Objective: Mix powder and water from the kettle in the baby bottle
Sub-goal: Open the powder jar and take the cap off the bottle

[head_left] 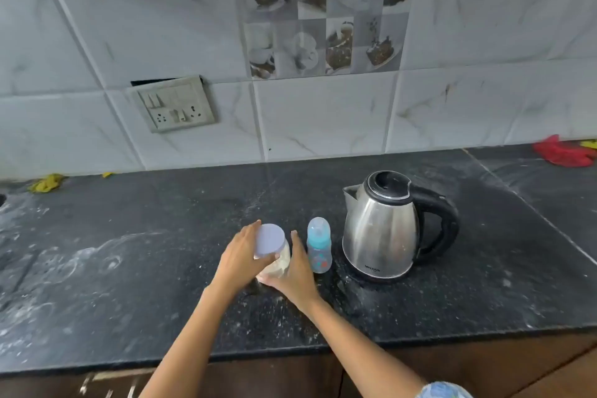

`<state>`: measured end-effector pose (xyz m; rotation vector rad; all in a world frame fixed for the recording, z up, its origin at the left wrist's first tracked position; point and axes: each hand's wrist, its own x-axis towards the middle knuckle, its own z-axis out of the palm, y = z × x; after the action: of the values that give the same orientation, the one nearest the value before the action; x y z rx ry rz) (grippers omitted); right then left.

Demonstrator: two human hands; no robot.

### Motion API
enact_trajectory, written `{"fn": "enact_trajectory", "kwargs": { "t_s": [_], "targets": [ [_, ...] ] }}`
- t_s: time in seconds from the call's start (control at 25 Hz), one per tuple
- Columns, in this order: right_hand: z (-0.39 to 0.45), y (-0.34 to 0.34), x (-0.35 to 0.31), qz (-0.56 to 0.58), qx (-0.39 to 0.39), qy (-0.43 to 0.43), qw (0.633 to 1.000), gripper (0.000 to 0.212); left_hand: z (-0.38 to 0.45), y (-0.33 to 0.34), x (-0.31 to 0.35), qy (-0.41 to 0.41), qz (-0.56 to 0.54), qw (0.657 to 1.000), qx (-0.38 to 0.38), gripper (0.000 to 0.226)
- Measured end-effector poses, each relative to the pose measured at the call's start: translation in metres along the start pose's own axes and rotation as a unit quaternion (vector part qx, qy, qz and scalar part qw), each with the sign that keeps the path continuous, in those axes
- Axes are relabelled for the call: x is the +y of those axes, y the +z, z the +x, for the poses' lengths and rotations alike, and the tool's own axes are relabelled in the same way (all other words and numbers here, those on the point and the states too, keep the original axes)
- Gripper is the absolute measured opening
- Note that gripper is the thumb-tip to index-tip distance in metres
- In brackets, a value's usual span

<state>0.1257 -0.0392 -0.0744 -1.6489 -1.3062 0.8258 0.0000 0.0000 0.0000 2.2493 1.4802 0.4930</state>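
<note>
On a dark stone counter [129, 284], the left hand [240, 257] grasps the lid [270, 239] of a powder jar [281, 263] while the right hand [298, 271] clasps its body; a capped baby bottle [319, 245] stands just beside, the steel kettle [387, 226] to its right.

Steel kettle [381, 229], blue baby bottle [319, 245], seemingly lilac jar lid [270, 238]

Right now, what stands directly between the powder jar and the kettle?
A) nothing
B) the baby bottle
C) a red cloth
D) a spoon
B: the baby bottle stands upright on the counter between the powder jar, which both hands hold, and the kettle.
</note>
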Motion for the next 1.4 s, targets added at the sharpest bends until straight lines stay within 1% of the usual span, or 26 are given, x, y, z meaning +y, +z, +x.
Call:
{"fn": "enact_trajectory", "kwargs": {
  "t_s": [0.08,0.2,0.24,0.32,0.4,0.52,0.6,0.64,0.68,0.76,0.8,0.88,0.92,0.96,1.0,1.04,1.08,1.12,1.16,1.24,1.28,1.4],
  "targets": [
    [0.011,0.004,-0.002,0.040,-0.014,-0.012,0.999,0.110,0.015,-0.008,-0.006,0.026,-0.004,0.999,-0.022,0.083],
    [0.021,0.006,0.007,0.061,-0.002,-0.007,0.998,0.095,0.030,-0.014,-0.011,0.082,-0.008,0.991,-0.104,0.076],
    [0.020,0.006,0.009,0.056,0.005,-0.007,0.998,0.094,0.029,-0.010,-0.012,0.100,0.007,0.989,-0.107,0.072],
    [0.020,0.009,0.012,0.048,0.013,-0.028,0.998,0.092,0.026,-0.002,-0.012,0.127,0.065,0.986,-0.089,0.066],
    [0.019,0.012,0.014,0.045,0.032,-0.045,0.997,0.087,0.023,0.005,-0.011,0.130,0.141,0.979,-0.066,0.064],
    [0.018,0.015,0.013,0.041,0.054,-0.059,0.996,0.078,0.017,0.017,-0.001,0.106,0.241,0.964,-0.048,0.062],
    [0.015,0.018,0.012,0.034,0.074,-0.062,0.995,0.073,0.015,0.024,0.008,0.080,0.326,0.942,-0.001,0.065],
    [0.013,0.020,0.012,0.032,0.082,-0.060,0.994,0.074,0.014,0.024,0.013,0.062,0.350,0.934,0.028,0.069],
    [0.012,0.022,0.014,0.032,0.086,-0.055,0.994,0.078,0.015,0.022,0.016,0.041,0.352,0.934,0.040,0.074],
    [0.011,0.023,0.016,0.025,0.082,-0.049,0.995,0.087,0.018,0.013,0.017,-0.012,0.312,0.950,0.029,0.085],
    [0.011,0.021,0.016,0.016,0.079,-0.050,0.995,0.092,0.017,0.006,0.017,-0.038,0.304,0.952,0.028,0.086],
    [0.011,0.018,0.016,0.005,0.075,-0.048,0.996,0.098,0.016,-0.005,0.013,-0.053,0.299,0.952,0.034,0.081],
    [0.011,0.017,0.015,0.005,0.073,-0.046,0.996,0.099,0.017,-0.010,0.009,-0.041,0.262,0.964,0.017,0.077],
    [0.011,0.017,0.015,0.008,0.071,-0.043,0.996,0.099,0.021,-0.014,0.005,-0.021,0.185,0.982,-0.031,0.077],
    [0.010,0.017,0.016,0.012,0.071,-0.040,0.997,0.098,0.026,-0.019,0.001,0.005,0.089,0.991,-0.102,0.082],
    [0.009,0.017,0.015,0.015,0.071,-0.038,0.997,0.097,0.032,-0.025,0.002,0.040,0.038,0.984,-0.172,0.086],
    [0.009,0.016,0.015,0.016,0.071,-0.038,0.997,0.096,0.038,-0.029,0.002,0.073,0.052,0.973,-0.213,0.086],
    [0.008,0.016,0.014,0.013,0.070,-0.039,0.997,0.097,0.042,-0.029,0.003,0.094,0.101,0.967,-0.214,0.081],
    [0.009,0.016,0.012,0.008,0.069,-0.040,0.997,0.099,0.045,-0.025,0.005,0.102,0.161,0.964,-0.183,0.073],
    [0.009,0.014,0.011,-0.001,0.065,-0.045,0.997,0.102,0.043,-0.014,0.014,0.070,0.254,0.961,-0.087,0.061],
    [0.009,0.013,0.010,-0.005,0.064,-0.047,0.997,0.101,0.041,-0.007,0.019,0.036,0.271,0.960,-0.052,0.059],
    [0.008,0.011,0.009,-0.010,0.063,-0.050,0.997,0.094,0.041,0.003,0.029,-0.039,0.239,0.970,0.018,0.056]
  ]
}}
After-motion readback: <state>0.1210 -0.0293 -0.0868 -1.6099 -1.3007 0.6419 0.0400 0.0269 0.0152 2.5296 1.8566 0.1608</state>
